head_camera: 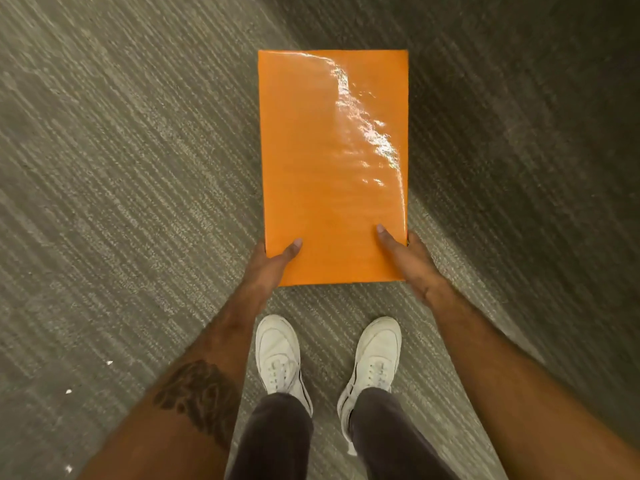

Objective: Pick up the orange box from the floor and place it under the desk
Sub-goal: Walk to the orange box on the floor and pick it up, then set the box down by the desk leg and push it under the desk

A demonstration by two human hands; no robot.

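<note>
Two bare hands hold one orange box [334, 164], and everything else can be placed against it. Left of the box lies ribbed grey carpet [114, 161], with a few small white specks [68, 391] scattered well below and to the left of it. The left hand [273, 263] grips the box's near left corner: its thumb [292, 249] lies flat on the glossy top face, and the other fingers are tucked under the box, out of sight. The forearm behind it carries a dark tattoo [201, 396]. The box itself is a long flat rectangle (wrapped in something shiny, with a streak of glare down its right half), held clear of the floor with its far end pointing away from the person. Just below its near edge stand two white sneakers [278, 358] under dark trouser legs [273, 438]. The right hand [412, 261] clasps the near right corner the same way, thumb pressed on top, remaining fingers hidden beneath. Right of the box the carpet falls into shadow.
</note>
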